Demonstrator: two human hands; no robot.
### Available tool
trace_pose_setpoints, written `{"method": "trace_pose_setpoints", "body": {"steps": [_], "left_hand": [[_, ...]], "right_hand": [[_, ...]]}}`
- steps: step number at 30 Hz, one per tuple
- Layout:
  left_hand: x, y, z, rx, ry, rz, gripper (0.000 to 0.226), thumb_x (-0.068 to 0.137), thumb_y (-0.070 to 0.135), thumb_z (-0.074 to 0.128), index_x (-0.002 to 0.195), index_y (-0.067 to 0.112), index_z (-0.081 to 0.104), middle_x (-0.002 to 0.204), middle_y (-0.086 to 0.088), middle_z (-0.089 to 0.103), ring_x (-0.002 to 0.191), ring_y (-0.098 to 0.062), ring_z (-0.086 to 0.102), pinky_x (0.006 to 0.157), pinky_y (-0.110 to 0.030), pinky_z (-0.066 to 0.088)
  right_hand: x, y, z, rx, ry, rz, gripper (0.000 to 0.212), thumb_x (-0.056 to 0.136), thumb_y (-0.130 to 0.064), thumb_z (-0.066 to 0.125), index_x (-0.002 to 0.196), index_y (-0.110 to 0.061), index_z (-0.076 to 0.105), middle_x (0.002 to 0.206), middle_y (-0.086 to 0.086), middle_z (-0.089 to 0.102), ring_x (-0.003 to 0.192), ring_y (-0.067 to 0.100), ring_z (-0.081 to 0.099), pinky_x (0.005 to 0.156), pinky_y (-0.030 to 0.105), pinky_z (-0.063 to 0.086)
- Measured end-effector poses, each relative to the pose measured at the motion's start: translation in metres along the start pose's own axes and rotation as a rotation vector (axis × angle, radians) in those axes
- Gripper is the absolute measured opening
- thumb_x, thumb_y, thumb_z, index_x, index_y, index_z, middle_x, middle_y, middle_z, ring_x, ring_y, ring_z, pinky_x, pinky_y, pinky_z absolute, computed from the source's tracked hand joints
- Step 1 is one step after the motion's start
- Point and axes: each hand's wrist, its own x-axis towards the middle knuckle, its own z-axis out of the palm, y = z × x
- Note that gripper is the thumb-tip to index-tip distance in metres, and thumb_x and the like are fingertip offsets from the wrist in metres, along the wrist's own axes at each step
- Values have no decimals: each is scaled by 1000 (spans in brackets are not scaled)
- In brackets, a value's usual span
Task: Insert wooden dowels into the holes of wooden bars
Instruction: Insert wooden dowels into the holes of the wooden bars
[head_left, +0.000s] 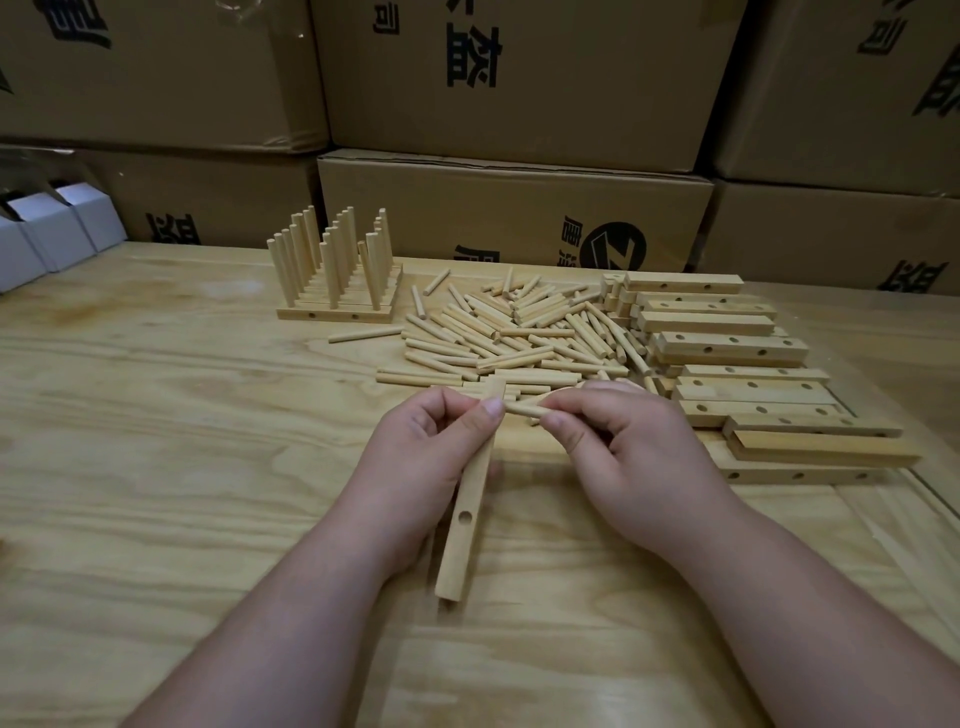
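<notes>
Wooden table (156, 467), pale and strongly grained, backed by stacked cardboard cartons (514, 83) with small white boxes (52, 234) at far left. On it, from the right: a stack of drilled bars (737, 374), square-edged and smooth; a loose heap of dowels (519, 332), short plain cylinders lying at all angles; and the finished bars (337, 301) at the back, their dowels standing upright in rows. In the foreground the left hand (431, 447) grips a single bar (465, 514) near its far end, fingers curled round it, the bar slanting toward the viewer with one round hole showing on its upper face. The right hand (618, 452) pinches a dowel (524, 409) between thumb and fingertips, its free end touching the bar just beside the left thumb — the hole there is hidden, so seating cannot be judged. To do this step well, the dowel should probably be squared to the bar's face before pressing — a tilted entry would likely bind in the bore.
</notes>
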Motion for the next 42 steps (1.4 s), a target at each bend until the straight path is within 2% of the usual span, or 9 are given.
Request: {"method": "trace_pose_setpoints", "body": {"steps": [5, 17, 20, 24, 27, 30, 34, 39, 42], "left_hand": [[0, 4, -1, 75, 65, -58, 40, 94, 58, 57, 80, 21, 67, 59, -1, 60, 47, -10, 55, 44, -23, 47], [-2, 3, 2, 66, 35, -14, 36, 73, 58, 66, 77, 22, 64, 60, 8, 57, 55, -10, 57, 46, -28, 51], [-3, 4, 1, 35, 22, -1, 33, 75, 51, 67, 79, 19, 60, 59, 6, 55, 56, -13, 55, 42, -25, 47], [-3, 6, 0, 37, 5, -12, 39, 73, 52, 68, 83, 15, 60, 60, 5, 54, 55, -12, 55, 42, -24, 47], [-3, 6, -1, 13, 8, -31, 44, 68, 58, 70, 82, 16, 63, 59, 3, 57, 52, -10, 56, 43, -24, 47], [-3, 6, -4, 2, 12, -34, 53, 74, 69, 68, 86, 17, 70, 60, -1, 58, 53, -12, 56, 46, -25, 48], [-2, 7, -5, -18, -5, -53, 40, 82, 68, 66, 83, 29, 78, 61, 0, 62, 53, -12, 60, 47, -26, 51], [-1, 9, -4, -41, 62, -106, 34, 85, 58, 63, 76, 29, 77, 61, -4, 64, 48, -12, 61, 44, -22, 48], [1, 8, -5, -75, 110, -143, 41, 97, 54, 55, 84, 22, 77, 63, -5, 68, 48, -14, 60, 43, -23, 48]], "right_hand": [[-1, -8, 0, -28, -11, -26, 16, 94, -23, 67, 105, -18, 77, 95, -13, 71, 95, -1, 60, 83, 4, 39], [4, -16, 1, 184, -118, 242, 13, 95, -30, 65, 96, -32, 78, 81, -31, 70, 89, -20, 59, 71, -3, 39], [7, -19, -1, 278, -173, 354, 18, 94, -33, 65, 82, -35, 77, 86, -22, 73, 74, -11, 63, 64, 11, 45], [9, -23, -3, 399, -231, 499, 18, 94, -38, 66, 83, -35, 79, 66, -7, 69, 56, 10, 60, 69, 51, 60], [10, -25, -5, 412, -230, 523, 16, 93, -39, 66, 85, -35, 79, 63, -2, 67, 56, 12, 58, 74, 55, 59], [12, -28, -7, 409, -179, 489, 12, 92, -40, 67, 87, -42, 78, 85, 0, 75, 58, 10, 62, 71, 47, 61], [15, -27, -13, 375, -35, 429, 12, 92, -42, 67, 84, -41, 76, 80, -17, 73, 56, 0, 62, 50, 18, 51], [19, -13, -30, 364, 167, 487, 38, 97, -56, 48, 88, -30, 75, 69, -15, 68, 61, 1, 60, 62, 31, 48], [19, 6, -36, 43, 184, 453, 26, 99, -46, 51, 86, -33, 68, 74, -17, 65, 76, -2, 60, 62, 26, 43]]}}
